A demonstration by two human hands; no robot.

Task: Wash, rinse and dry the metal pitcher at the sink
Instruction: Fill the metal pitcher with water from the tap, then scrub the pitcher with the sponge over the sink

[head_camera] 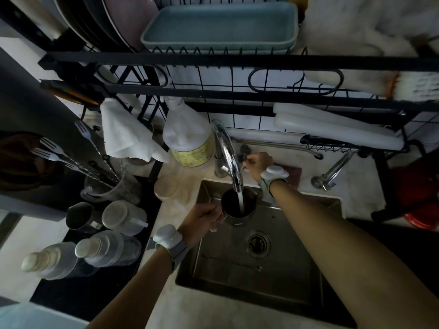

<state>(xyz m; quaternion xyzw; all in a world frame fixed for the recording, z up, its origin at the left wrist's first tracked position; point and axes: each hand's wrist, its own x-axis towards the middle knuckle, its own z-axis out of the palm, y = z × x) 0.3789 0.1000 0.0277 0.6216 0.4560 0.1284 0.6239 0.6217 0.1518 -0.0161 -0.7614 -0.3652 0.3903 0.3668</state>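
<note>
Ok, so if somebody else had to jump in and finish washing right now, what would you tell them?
Left hand: fingers closed on the metal pitcher, holding it upright over the sink, under the faucet.
Right hand: at the faucet lever behind the spout; exact grip is hard to see.
Water is running into the pitcher.
Done: filling or rinsing under way. Whether soap was used cannot be told.
Left: finish rinsing, shut off the water, empty the pitcher, dry it, perhaps with the white cloth hanging on the rack.
</note>
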